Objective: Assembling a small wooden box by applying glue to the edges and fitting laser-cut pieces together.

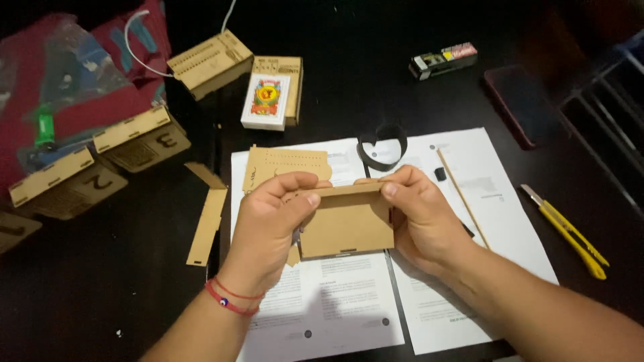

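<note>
Both my hands hold a thin brown wooden panel assembly (347, 222) above two white printed sheets (335, 295). My left hand (268, 221) grips its left end with thumb on top and fingers curled over the upper edge. My right hand (419, 214) pinches the right end, thumb pressed on the top edge. A second flat wooden panel (285, 163) with a row of small holes lies on the paper just behind my left hand.
A wooden strip (206, 224) lies left of the paper. Laser-cut wooden boxes (208, 62) and numbered pieces (144, 144) sit at the back left, with a card deck (266, 100). A black ring (381, 149), thin stick (463, 198), yellow utility knife (570, 231) and phone (520, 104) lie right.
</note>
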